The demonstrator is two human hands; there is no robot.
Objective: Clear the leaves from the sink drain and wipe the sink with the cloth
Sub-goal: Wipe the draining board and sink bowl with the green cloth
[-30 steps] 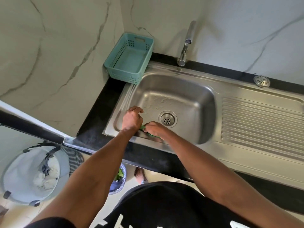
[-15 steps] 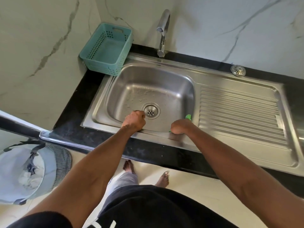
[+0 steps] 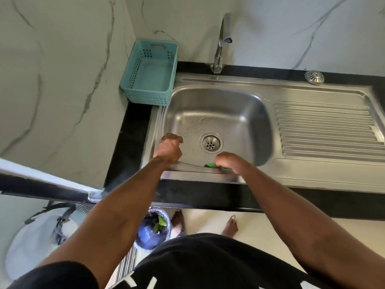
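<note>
1. Sink (image 3: 312, 182), stainless steel and set in the black tabletop (image 3: 133, 142), is the landmark: one basin, one ribbed draining board to its right, one drain (image 3: 210, 142) in the basin floor with no leaves visible on it.
2. Both forearms reach down over the sink's near rim, wrists bent.
3. Left hand (image 3: 169, 148) is curled into a fist at the basin's near-left corner; I cannot tell whether it holds anything.
4. Right hand (image 3: 230, 162) is closed over a green cloth (image 3: 212, 165) pressed on the sink's near rim, just below the drain.
5. One teal basket (image 3: 151, 71) stands left of the sink's back corner, one tap (image 3: 220, 42) behind the basin, one strainer cap (image 3: 314, 77) behind the draining board.
6. One small bin (image 3: 153, 232) on the floor below the sink holds green leaves (image 3: 160, 223).
7. Half a second ago the right hand was further right along the rim, near the draining board; it now sits below the drain, and the left fist is further left.
</note>
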